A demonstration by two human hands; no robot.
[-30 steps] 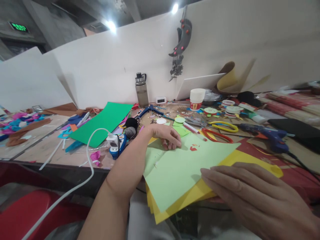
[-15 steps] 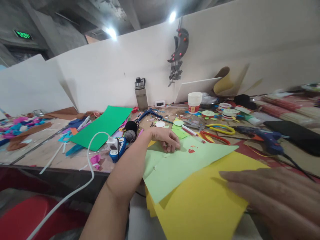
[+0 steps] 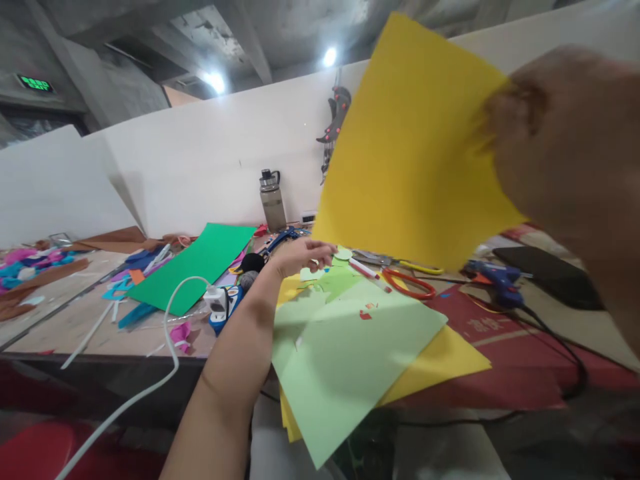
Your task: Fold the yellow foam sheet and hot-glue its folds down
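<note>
My right hand (image 3: pixel 570 160) is raised close to the camera and pinches the edge of a yellow paper sheet (image 3: pixel 410 147), which hangs in the air and hides part of the wall behind. My left hand (image 3: pixel 305 255) hovers just above the far edge of a light green sheet (image 3: pixel 340 347), fingers loosely curled, holding nothing that I can see. The green sheet lies on a stack of yellow sheets (image 3: pixel 450 353) that sticks out over the table's front edge.
Red-handled scissors (image 3: pixel 405 285), a blue glue gun (image 3: pixel 493 277) with its cord, a dark green sheet (image 3: pixel 195 263), a water bottle (image 3: pixel 273 200) and a white cable (image 3: pixel 150 380) lie around. Paper scraps cover the left of the table (image 3: pixel 75 320).
My right hand slid a yellow sheet out from under the light green one and lifted it high to the right. My left hand rose slightly off the green sheet.
</note>
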